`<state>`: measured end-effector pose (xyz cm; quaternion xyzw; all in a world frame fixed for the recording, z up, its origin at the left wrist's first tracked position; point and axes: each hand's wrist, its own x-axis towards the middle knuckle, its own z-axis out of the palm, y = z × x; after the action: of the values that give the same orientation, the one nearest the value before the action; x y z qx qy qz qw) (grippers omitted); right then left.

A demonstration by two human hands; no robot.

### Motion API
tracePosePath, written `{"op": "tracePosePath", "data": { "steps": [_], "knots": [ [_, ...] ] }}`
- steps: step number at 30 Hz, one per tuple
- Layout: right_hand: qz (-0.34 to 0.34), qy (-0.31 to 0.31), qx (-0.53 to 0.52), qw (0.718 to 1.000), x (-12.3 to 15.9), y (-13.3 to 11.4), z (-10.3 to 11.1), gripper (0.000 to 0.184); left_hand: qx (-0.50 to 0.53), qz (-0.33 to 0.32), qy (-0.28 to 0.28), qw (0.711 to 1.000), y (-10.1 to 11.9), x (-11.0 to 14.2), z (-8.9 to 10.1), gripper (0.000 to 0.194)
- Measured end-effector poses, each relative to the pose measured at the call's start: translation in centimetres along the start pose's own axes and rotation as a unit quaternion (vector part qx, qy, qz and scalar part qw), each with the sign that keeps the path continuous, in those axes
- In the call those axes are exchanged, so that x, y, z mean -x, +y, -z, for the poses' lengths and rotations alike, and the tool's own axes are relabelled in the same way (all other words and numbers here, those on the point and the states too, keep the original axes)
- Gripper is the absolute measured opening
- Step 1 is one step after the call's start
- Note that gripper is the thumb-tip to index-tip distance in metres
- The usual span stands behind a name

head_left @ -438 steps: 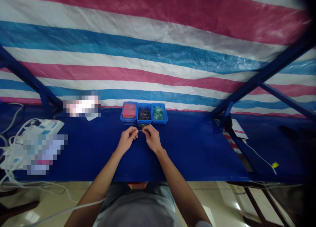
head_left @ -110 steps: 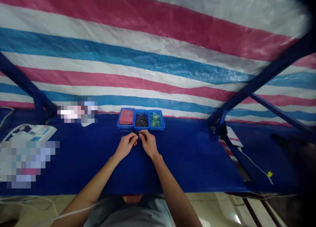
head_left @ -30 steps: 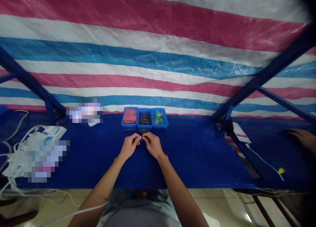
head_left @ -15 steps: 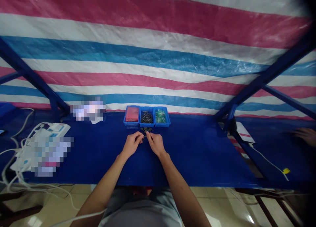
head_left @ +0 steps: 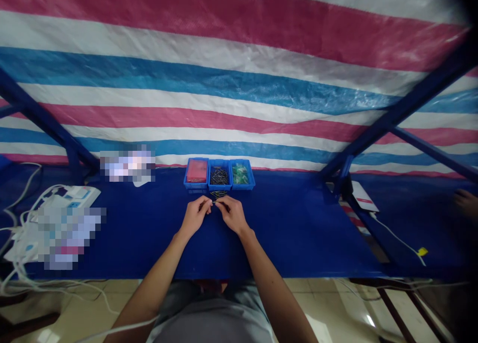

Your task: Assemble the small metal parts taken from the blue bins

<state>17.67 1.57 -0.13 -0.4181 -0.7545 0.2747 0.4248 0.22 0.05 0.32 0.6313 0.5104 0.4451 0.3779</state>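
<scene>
My left hand (head_left: 194, 216) and my right hand (head_left: 232, 213) meet above the blue table, fingertips pinched close together. A thin screw (head_left: 214, 202) spans the small gap between them, held at both ends; its detail is too small to make out. Just beyond my fingers lies a small pile of loose screws (head_left: 218, 194). Behind that pile stand three blue bins side by side. The left one (head_left: 195, 186) holds red flat packets (head_left: 197, 171), the middle one (head_left: 220, 187) dark screws (head_left: 219, 175), and the right one (head_left: 243, 187) green plastic bags (head_left: 240, 173).
White power strips (head_left: 84, 196) with tangled cables lie at the left. A white device (head_left: 364, 197) with a cable rests at the right, beyond a table gap. Another person's hand (head_left: 466, 201) shows at the far right. Blue frame bars (head_left: 373, 126) slant before a striped sheet.
My fingers have shifted slightly around the screw, and my right hand's fingers now bend more over it. The view has moved a little to the right. The other person's hand has moved rightward.
</scene>
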Motion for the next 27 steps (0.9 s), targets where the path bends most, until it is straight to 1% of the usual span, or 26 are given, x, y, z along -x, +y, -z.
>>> {"op": "tracePosePath", "data": {
  "steps": [7,14,16,19,20,23,27],
  "knots": [
    [0.0,-0.037,0.035,0.999,-0.09,-0.17,0.18,0.039,-0.004,0.002,-0.001,1.0,0.33,0.0,0.05,0.034],
    [-0.016,-0.057,0.046,0.997,0.04,0.09,0.11,0.044,-0.002,-0.001,0.001,1.0,0.08,0.03,0.02,0.033],
    [-0.019,-0.057,0.034,0.998,0.08,0.07,0.12,0.039,0.001,0.001,0.001,1.0,0.01,0.01,0.06,0.033],
    [-0.024,-0.029,0.007,0.999,0.12,0.07,0.01,0.023,0.01,0.009,0.005,1.0,-0.1,-0.03,0.11,0.035],
    [-0.023,-0.018,0.0,1.0,0.13,0.1,-0.05,0.02,0.013,0.011,0.006,1.0,-0.14,-0.03,0.12,0.035],
    [-0.011,-0.001,-0.008,1.0,0.12,0.2,-0.25,0.017,0.016,0.016,0.008,1.0,-0.24,-0.04,0.1,0.035],
    [0.003,0.003,-0.007,1.0,0.08,0.13,-0.24,0.02,0.017,0.017,0.005,1.0,-0.31,-0.03,0.05,0.036]
  ]
}}
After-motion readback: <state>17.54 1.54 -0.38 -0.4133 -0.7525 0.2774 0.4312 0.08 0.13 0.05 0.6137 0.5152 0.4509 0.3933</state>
